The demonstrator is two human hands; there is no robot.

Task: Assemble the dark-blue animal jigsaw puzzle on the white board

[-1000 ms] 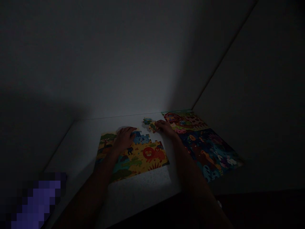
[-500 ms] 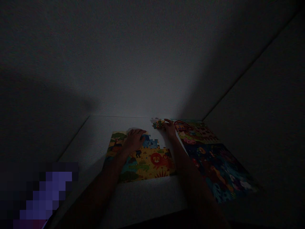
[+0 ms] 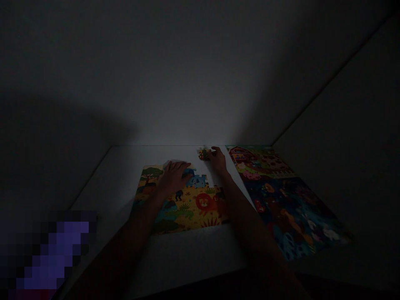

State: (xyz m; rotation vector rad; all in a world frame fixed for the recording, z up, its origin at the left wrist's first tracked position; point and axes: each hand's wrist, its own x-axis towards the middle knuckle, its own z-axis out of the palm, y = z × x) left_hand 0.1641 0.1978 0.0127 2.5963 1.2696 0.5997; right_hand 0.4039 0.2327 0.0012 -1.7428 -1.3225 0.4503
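Note:
A partly assembled jigsaw puzzle (image 3: 187,204) with a lion, a crocodile and trees lies on the white table. Its upper right part has a stepped, open edge beside a blue elephant. My left hand (image 3: 175,177) rests flat over the puzzle's upper left, fingers spread. Beyond the puzzle, my right hand (image 3: 219,160) is at a small cluster of loose puzzle pieces (image 3: 203,154). Its thumb and index finger are bent together at the right end of the cluster, seemingly around a puzzle piece; the dim light hides the exact grip.
To the right lie a farm picture puzzle (image 3: 259,164) with a barn and, nearer me, a dark blue animal puzzle (image 3: 290,216). A pale wall (image 3: 187,83) rises behind the white table (image 3: 121,166), with another wall at right. A pixelated purple patch covers the lower left.
The view has shifted slightly, so the puzzles sit higher in it. My right hand has drawn its fingers closer together at the loose pieces. My left hand keeps its place on the puzzle.

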